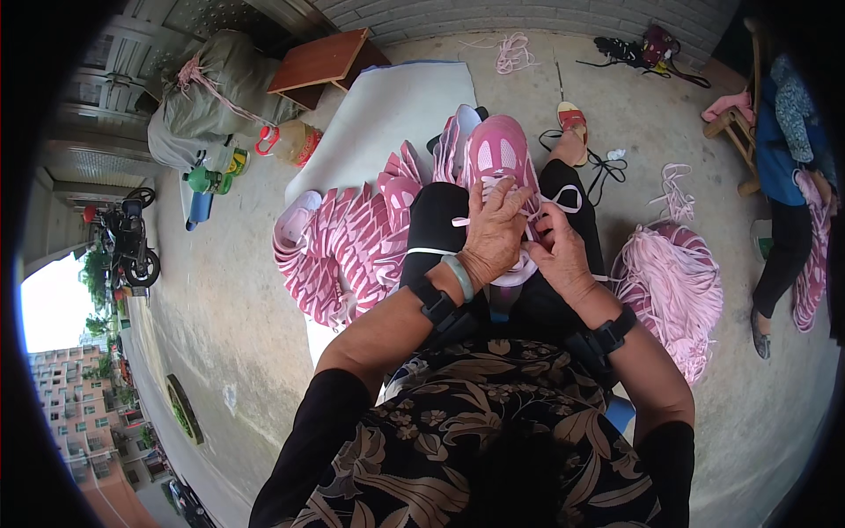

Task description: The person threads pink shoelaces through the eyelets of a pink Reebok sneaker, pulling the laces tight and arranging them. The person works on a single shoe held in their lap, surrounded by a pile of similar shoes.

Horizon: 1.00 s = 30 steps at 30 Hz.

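A pink shoe upper (495, 145) with light mesh panels lies across my lap, its toe pointing away from me. My left hand (493, 231) rests over its lacing area, fingers bent and gripping it. At the upper's right edge, my right hand (561, 255) is closed with thumb and forefinger together around a pale pink shoelace (574, 204), which loops out beside the fingers. The exact pinch point is partly hidden. Another lace end sticks out to the left of my left hand.
Several pink shoe uppers (343, 251) lie nested in a curved row at my left, beside a white sheet (396, 101). A heap of pale pink laces (673, 290) is at my right. Beyond are bottles (295, 143), a wooden stool (319, 66) and another person's leg (783, 255).
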Each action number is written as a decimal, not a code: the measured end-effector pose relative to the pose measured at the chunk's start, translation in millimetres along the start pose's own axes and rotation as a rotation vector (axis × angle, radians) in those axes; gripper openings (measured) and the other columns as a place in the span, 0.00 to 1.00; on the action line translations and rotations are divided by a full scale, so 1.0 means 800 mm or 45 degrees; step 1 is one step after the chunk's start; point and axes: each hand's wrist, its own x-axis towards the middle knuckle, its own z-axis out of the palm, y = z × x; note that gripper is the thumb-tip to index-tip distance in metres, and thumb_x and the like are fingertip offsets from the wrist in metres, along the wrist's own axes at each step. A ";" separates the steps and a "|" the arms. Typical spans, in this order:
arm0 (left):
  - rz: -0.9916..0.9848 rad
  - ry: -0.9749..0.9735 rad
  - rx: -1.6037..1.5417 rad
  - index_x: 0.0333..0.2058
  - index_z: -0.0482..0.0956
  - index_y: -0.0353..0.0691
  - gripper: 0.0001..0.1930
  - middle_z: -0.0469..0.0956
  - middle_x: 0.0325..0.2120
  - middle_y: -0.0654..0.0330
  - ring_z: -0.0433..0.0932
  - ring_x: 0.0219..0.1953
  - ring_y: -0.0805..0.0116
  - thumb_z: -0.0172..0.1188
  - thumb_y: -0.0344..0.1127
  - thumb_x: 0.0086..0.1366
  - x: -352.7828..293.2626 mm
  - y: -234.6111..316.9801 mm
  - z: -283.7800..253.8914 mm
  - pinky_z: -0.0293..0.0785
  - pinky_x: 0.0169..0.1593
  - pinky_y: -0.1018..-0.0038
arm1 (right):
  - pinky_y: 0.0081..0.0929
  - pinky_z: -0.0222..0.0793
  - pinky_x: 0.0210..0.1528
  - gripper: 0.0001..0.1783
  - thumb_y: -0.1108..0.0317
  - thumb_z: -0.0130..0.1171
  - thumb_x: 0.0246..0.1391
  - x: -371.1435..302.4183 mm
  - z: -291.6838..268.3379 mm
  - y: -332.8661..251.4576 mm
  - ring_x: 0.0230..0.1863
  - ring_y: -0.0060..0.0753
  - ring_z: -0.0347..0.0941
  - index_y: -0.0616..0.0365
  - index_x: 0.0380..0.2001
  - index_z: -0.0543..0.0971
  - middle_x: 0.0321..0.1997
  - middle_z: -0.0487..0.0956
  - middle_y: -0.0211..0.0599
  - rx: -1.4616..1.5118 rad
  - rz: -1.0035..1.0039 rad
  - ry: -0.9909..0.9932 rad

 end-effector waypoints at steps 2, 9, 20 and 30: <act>0.013 0.007 0.009 0.22 0.76 0.35 0.07 0.66 0.49 0.56 0.61 0.56 0.54 0.56 0.29 0.41 -0.002 0.004 -0.013 0.47 0.57 0.46 | 0.25 0.69 0.29 0.33 0.75 0.63 0.38 -0.010 0.003 0.016 0.24 0.30 0.71 0.58 0.50 0.61 0.31 0.72 0.41 -0.183 -0.061 0.033; -0.250 -0.083 0.197 0.23 0.73 0.34 0.04 0.67 0.48 0.54 0.61 0.55 0.50 0.53 0.28 0.48 -0.111 -0.048 -0.107 0.44 0.59 0.47 | 0.29 0.68 0.27 0.23 0.66 0.66 0.38 -0.015 -0.014 0.027 0.21 0.35 0.71 0.60 0.37 0.69 0.24 0.72 0.41 -0.081 0.029 -0.091; -0.775 0.115 0.533 0.30 0.70 0.36 0.03 0.71 0.43 0.51 0.70 0.45 0.52 0.48 0.28 0.59 -0.286 -0.138 -0.164 0.58 0.50 0.57 | 0.35 0.66 0.28 0.06 0.67 0.52 0.51 -0.036 -0.103 0.006 0.27 0.50 0.72 0.58 0.28 0.74 0.23 0.74 0.44 -0.400 -0.246 -0.437; -1.155 0.745 -1.735 0.31 0.72 0.35 0.07 0.71 0.48 0.49 0.72 0.23 0.72 0.51 0.33 0.61 -0.153 -0.086 -0.223 0.70 0.35 0.75 | 0.38 0.63 0.28 0.02 0.73 0.50 0.49 -0.055 -0.200 0.017 0.26 0.53 0.68 0.59 0.25 0.70 0.23 0.71 0.48 -0.765 -0.126 -0.374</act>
